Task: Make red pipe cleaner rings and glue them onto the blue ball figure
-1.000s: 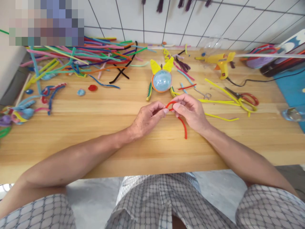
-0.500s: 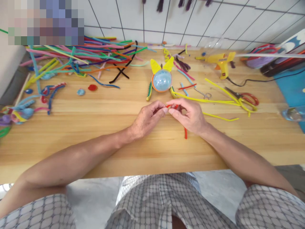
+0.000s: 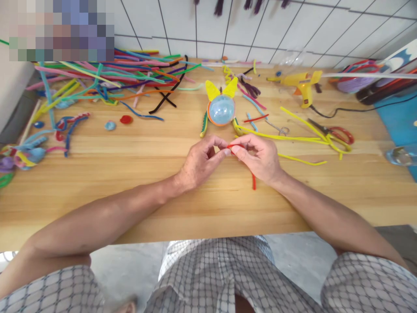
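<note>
Between my two hands is a short red pipe cleaner (image 3: 232, 146), pinched at its ends by thumbs and forefingers. My left hand (image 3: 205, 158) grips its left tip, while my right hand (image 3: 259, 156) is closed around the rest and hides part of it. Below my right hand a separate-looking red pipe cleaner piece (image 3: 254, 181) shows on the table; whether it joins the held one is hidden. Just beyond my hands stands a clear bluish ball figure (image 3: 221, 109) with an orange rim, yellow ears and green-and-yellow limbs.
Many coloured pipe cleaners (image 3: 130, 71) lie heaped at the back left. Red and blue coils (image 3: 126, 119) lie left of the figure. Yellow pipe cleaners (image 3: 293, 138), red-handled scissors (image 3: 340, 134) and a yellow glue gun (image 3: 302, 84) with its cord lie to the right.
My fingers have shifted slightly around the red pipe cleaner, and my right thumb now lies over it. The things on the table have stayed where they were.
</note>
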The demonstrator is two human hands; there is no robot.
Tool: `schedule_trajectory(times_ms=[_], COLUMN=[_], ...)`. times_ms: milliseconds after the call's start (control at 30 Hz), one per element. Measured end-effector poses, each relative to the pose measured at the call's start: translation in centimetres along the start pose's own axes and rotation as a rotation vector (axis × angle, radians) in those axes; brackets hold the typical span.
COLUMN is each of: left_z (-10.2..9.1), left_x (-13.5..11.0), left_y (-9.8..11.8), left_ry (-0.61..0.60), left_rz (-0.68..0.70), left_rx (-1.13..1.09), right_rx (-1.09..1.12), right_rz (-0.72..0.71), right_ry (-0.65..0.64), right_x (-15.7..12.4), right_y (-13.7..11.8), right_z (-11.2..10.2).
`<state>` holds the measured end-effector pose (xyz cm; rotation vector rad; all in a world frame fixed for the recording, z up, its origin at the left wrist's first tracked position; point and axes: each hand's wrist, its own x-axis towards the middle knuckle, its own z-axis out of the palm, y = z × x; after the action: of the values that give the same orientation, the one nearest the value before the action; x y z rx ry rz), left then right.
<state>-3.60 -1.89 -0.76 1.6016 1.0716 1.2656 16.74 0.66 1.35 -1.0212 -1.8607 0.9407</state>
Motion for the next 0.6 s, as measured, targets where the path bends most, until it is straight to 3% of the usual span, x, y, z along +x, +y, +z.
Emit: schedule_trajectory(times_ms=[267,600], left_z=[-0.26,-0.57], left_x=[-0.18,0.07], left_y=[0.44,0.81], left_ry=[-0.073,-0.069], left_rz=[0.001,-0.133], left_rx=[0.063,-0.099], right_rx=[-0.053,0.050], right_rz=[-0.010,-0.004], right_ry=[0.004,0.043], right_x=[-0.05,0.07], right_y=[-0.04,0.44], right_z=[0.09,-0.20])
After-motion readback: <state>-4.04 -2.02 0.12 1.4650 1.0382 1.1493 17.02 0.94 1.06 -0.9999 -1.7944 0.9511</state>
